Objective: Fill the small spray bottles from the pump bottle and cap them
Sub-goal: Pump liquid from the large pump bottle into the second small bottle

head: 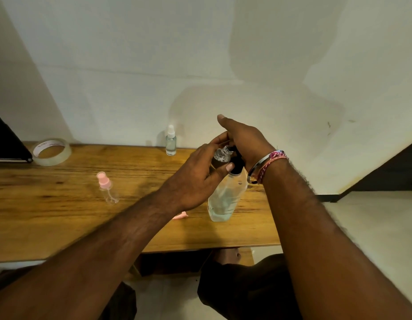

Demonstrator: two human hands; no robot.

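A clear pump bottle (225, 195) with a black pump head stands on the wooden table (61, 222), partly filled with clear liquid. My left hand (195, 179) holds a small uncapped clear spray bottle (221, 155) tilted at the pump's spout. My right hand (243, 140) rests on top of the pump head, fingers over it, forefinger stretched out. A pink-capped small bottle (106, 188) stands at the left. A white-capped small bottle (171, 140) with liquid stands at the back by the wall. A pink cap piece (180, 215) lies on the table below my left wrist.
A roll of clear tape (52, 151) lies at the table's back left, beside a dark flat object (6, 142). The wall rises directly behind the table. The table's right edge ends just past the pump bottle.
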